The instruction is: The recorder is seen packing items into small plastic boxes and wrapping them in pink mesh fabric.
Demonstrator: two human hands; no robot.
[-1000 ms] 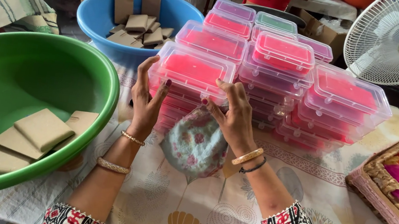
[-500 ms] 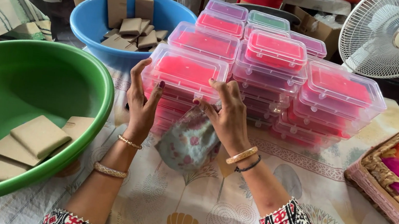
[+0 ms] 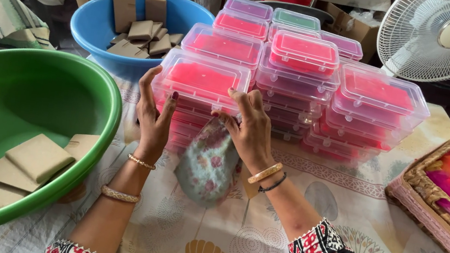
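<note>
Pinching the top edge of a floral cloth pouch (image 3: 207,162) with the right hand (image 3: 252,131), letting it hang down over the patterned table (image 3: 255,242) at the centre of view, just in front of the stacked clear boxes (image 3: 290,77) with pink contents at 12 o'clock. Holding the left hand (image 3: 153,116) open and upright just beside the pouch at its 10 o'clock, fingers spread, gripping nothing. Sitting with a green basin (image 3: 107,86) of brown card pieces (image 3: 26,166) at 9 o'clock, a blue basin (image 3: 93,37) at 11 o'clock, a wicker basket (image 3: 431,202) at 3 o'clock and a fan (image 3: 448,40) at 2 o'clock.
</note>
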